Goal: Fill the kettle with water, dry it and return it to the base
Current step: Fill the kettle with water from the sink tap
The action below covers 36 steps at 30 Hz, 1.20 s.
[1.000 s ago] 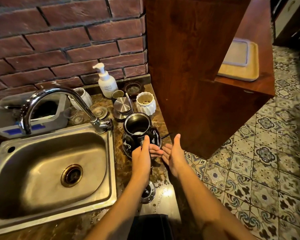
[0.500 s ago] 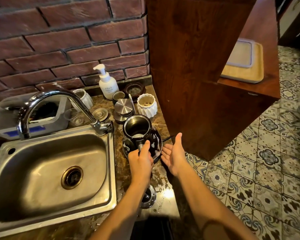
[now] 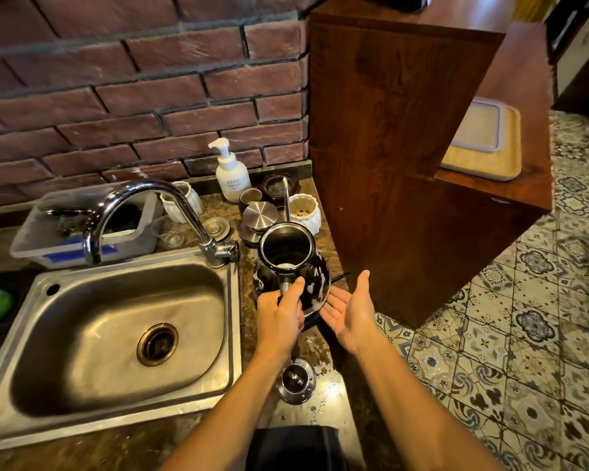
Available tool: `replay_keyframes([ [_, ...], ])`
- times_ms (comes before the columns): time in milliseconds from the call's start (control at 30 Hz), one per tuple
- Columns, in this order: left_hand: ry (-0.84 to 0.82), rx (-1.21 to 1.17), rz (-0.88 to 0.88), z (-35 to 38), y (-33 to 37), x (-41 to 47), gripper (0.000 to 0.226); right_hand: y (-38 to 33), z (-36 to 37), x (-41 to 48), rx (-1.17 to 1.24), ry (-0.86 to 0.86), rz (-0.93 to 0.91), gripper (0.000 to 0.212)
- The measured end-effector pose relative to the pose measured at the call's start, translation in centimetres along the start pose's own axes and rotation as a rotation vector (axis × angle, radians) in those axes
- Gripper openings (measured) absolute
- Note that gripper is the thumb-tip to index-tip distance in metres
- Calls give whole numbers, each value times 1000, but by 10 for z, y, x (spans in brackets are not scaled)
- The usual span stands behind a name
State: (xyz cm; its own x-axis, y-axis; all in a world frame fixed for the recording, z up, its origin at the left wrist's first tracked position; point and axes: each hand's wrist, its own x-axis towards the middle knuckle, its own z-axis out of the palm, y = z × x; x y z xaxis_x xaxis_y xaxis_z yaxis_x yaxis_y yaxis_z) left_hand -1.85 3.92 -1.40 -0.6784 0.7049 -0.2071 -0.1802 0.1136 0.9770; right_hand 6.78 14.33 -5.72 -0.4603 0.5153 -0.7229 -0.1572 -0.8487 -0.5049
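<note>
A black kettle (image 3: 291, 258) with white markings stands open, lid off, on the counter just right of the sink. My left hand (image 3: 279, 314) is closed around its handle at the near side. My right hand (image 3: 349, 312) is held palm up and open beside the kettle's right flank, fingers spread, holding nothing. The kettle's base shows as a dark edge (image 3: 312, 321) under the kettle. A round metal lid (image 3: 296, 382) lies on the counter near my left forearm. A dark cloth (image 3: 296, 447) lies at the counter's front edge. The curved chrome tap (image 3: 150, 212) reaches over the steel sink (image 3: 232, 300).
Behind the kettle stand a white pump bottle (image 3: 232, 176), a steel-lidded tin (image 3: 261, 217), a white ribbed cup (image 3: 305, 214) and a dark jar (image 3: 278, 186). A plastic tub (image 3: 82, 226) sits behind the sink. A tall wooden cabinet (image 3: 405, 164) rises right of the counter, above patterned floor tiles (image 3: 524, 334).
My left hand has stayed closed on the handle and the kettle now tilts slightly toward me. My right hand has opened flatter beside it. The view has dropped and widened.
</note>
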Motion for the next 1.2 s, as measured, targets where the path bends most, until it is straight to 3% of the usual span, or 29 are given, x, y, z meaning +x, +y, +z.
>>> replay_keyframes([
  [433,-22,18,39,-48,24,-43,51,31,22,-47,-25,-34,-1,99],
  [1200,70,16,74,-190,17,-157,44,169,84,-124,-173,-96,104,88],
])
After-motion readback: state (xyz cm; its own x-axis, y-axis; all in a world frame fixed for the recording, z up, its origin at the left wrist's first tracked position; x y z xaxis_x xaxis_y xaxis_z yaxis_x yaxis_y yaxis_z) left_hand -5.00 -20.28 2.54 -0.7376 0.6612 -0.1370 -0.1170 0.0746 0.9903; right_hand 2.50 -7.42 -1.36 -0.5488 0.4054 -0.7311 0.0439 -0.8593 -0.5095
